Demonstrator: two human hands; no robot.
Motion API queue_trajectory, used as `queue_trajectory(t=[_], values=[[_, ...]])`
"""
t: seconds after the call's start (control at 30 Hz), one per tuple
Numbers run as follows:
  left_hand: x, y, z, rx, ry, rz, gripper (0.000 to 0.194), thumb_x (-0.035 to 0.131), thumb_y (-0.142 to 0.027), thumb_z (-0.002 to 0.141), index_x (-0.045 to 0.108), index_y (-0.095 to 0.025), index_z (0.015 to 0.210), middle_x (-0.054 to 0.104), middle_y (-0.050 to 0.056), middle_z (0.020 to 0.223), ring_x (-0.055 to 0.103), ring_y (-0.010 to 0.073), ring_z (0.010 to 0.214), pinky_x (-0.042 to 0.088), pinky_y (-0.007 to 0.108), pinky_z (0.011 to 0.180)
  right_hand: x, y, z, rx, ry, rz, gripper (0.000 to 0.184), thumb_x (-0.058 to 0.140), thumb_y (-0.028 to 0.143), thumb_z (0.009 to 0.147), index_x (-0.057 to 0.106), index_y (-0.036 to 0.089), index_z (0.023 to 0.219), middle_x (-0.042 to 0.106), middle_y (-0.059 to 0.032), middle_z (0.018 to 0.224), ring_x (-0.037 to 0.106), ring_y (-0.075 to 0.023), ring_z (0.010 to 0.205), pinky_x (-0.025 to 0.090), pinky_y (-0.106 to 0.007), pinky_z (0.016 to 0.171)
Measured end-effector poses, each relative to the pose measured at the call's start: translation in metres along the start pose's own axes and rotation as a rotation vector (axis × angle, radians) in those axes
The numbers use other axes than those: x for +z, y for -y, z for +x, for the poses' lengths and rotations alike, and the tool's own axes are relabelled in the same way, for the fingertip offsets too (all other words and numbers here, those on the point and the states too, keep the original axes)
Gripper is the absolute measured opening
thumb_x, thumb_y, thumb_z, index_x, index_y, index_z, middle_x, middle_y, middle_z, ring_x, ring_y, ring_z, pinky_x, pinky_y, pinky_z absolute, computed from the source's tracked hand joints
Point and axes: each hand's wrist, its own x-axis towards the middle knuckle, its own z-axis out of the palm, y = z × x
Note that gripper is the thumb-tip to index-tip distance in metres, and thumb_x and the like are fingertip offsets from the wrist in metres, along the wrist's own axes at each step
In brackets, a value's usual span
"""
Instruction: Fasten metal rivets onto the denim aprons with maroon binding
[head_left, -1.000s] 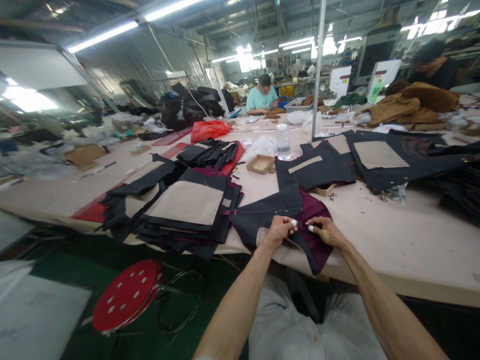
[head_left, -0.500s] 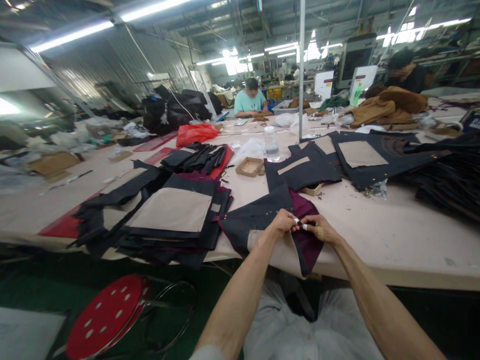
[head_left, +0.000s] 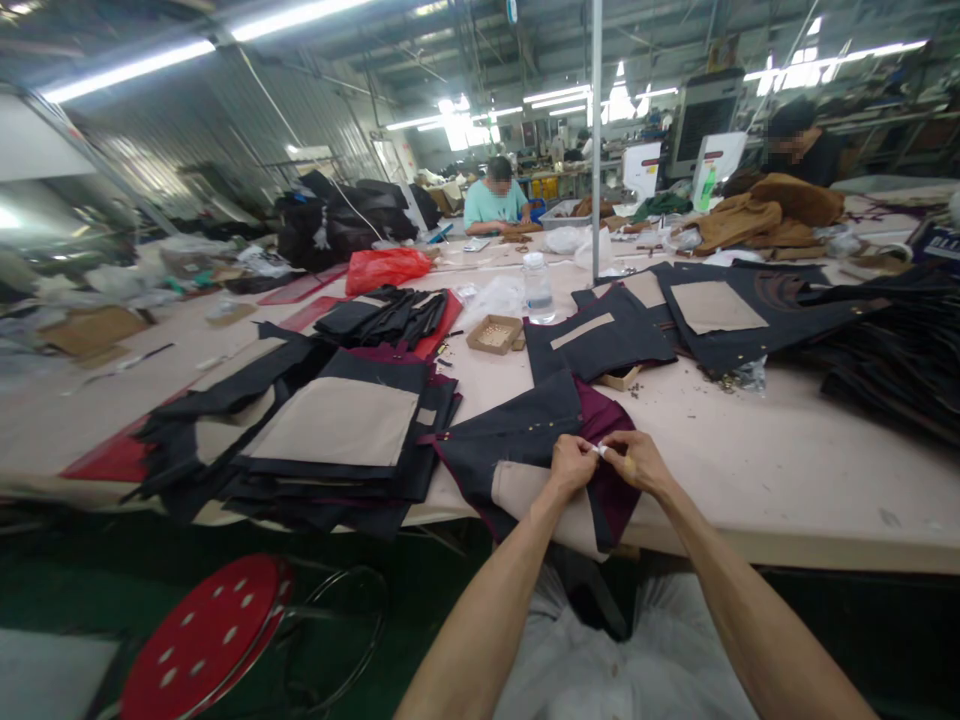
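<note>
A dark grey cloth piece (head_left: 525,425) with a maroon underside and a beige patch lies at the table's front edge, part of it folded over. At its folded edge my left hand (head_left: 574,463) is closed in a pinch on the cloth. My right hand (head_left: 634,462) meets it from the right, thumb and fingers pinched together. Whatever small thing sits between the fingertips is hidden. White wraps cover some fingertips on both hands. Small brass-coloured fittings dot the cloth above my left hand.
Left of the cloth is a stack of dark pieces with beige patches (head_left: 337,420). Beyond stand a small cardboard box (head_left: 493,335) of little metal parts and a clear bottle (head_left: 537,290). More dark pieces (head_left: 720,305) lie right. A red stool (head_left: 210,630) stands lower left. Two people work across the table.
The view has swung slightly to the right. My fingertips, a little apart at first with something small between them, have come together at the cloth's edge, and the fold hangs lower.
</note>
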Motion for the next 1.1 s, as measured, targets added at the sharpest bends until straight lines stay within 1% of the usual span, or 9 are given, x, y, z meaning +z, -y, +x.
queue_trajectory(t=[0.1,0.23,0.37,0.53,0.7,0.8,0.9,1.0,1.1], values=[[0.003,-0.005,-0.003,-0.009,-0.008,-0.002,0.017,0.067,-0.022,0.075,0.078,-0.011,0.082,0.073,0.009,0.072,0.065,0.0153,0.064,0.048,0.024,0.062,-0.007,-0.012,-0.001,0.014,-0.024,-0.039,0.021,0.061,0.027,0.076,0.078,0.021,0.088,0.076,-0.0046,0.081,0.068,-0.0217,0.072,0.05,-0.031,0.07],[0.008,-0.011,-0.003,-0.046,0.078,-0.063,0.016,0.066,-0.018,0.075,0.077,-0.009,0.081,0.073,0.009,0.07,0.064,0.0131,0.055,0.046,0.021,0.053,-0.012,-0.023,-0.01,0.002,-0.018,0.004,0.024,0.06,0.027,0.078,0.077,0.02,0.093,0.077,-0.0055,0.088,0.069,-0.0232,0.079,0.051,-0.033,0.077],[0.012,-0.018,0.002,-0.087,0.157,-0.107,0.013,0.066,-0.013,0.073,0.077,-0.007,0.078,0.071,0.008,0.064,0.061,0.0112,0.048,0.041,0.019,0.046,-0.012,-0.021,-0.018,-0.006,-0.024,0.08,0.024,0.059,0.026,0.082,0.076,0.02,0.097,0.076,-0.0057,0.09,0.067,-0.0233,0.079,0.051,-0.034,0.076],[0.011,-0.019,0.003,-0.093,0.17,-0.096,0.013,0.067,-0.016,0.074,0.075,-0.007,0.076,0.069,0.008,0.062,0.058,0.0102,0.048,0.039,0.019,0.046,-0.009,-0.024,-0.019,0.005,-0.045,0.106,0.022,0.061,0.029,0.082,0.076,0.02,0.095,0.075,-0.0064,0.089,0.066,-0.0236,0.078,0.05,-0.034,0.075],[0.009,-0.017,-0.007,0.084,0.093,0.02,0.025,0.079,-0.026,0.067,0.076,-0.011,0.087,0.073,0.006,0.073,0.065,0.0132,0.063,0.045,0.02,0.058,-0.009,-0.027,-0.018,0.002,-0.061,0.134,0.023,0.06,0.028,0.081,0.076,0.02,0.096,0.076,-0.0062,0.092,0.066,-0.0241,0.083,0.05,-0.035,0.08],[0.012,-0.019,-0.015,0.182,0.012,0.146,0.022,0.075,-0.03,0.072,0.076,-0.013,0.086,0.073,0.006,0.075,0.066,0.0145,0.066,0.046,0.022,0.064,-0.011,-0.027,-0.018,0.005,-0.056,0.153,0.024,0.058,0.026,0.081,0.076,0.021,0.095,0.075,-0.0055,0.091,0.066,-0.0233,0.082,0.049,-0.034,0.079],[0.015,-0.022,-0.02,0.257,-0.017,0.23,0.018,0.07,-0.028,0.078,0.076,-0.015,0.088,0.073,0.007,0.075,0.066,0.0163,0.07,0.048,0.024,0.07,-0.012,-0.027,-0.018,-0.001,-0.049,0.179,0.023,0.058,0.025,0.079,0.076,0.02,0.093,0.075,-0.0047,0.088,0.065,-0.0226,0.08,0.049,-0.033,0.077],[0.015,-0.022,-0.02,0.255,-0.046,0.249,0.017,0.066,-0.023,0.079,0.076,-0.014,0.089,0.073,0.008,0.076,0.066,0.0168,0.07,0.048,0.025,0.072,-0.012,-0.029,-0.017,-0.009,-0.05,0.176,0.022,0.059,0.026,0.079,0.075,0.02,0.092,0.074,-0.0046,0.086,0.064,-0.0224,0.078,0.048,-0.033,0.075],[0.012,-0.02,-0.015,0.184,-0.039,0.178,0.016,0.065,-0.019,0.077,0.077,-0.013,0.086,0.074,0.008,0.077,0.066,0.0155,0.068,0.049,0.024,0.068,-0.011,-0.031,-0.017,0.005,-0.053,0.156,0.023,0.059,0.027,0.079,0.075,0.021,0.094,0.074,-0.005,0.087,0.064,-0.0231,0.079,0.049,-0.034,0.076]])
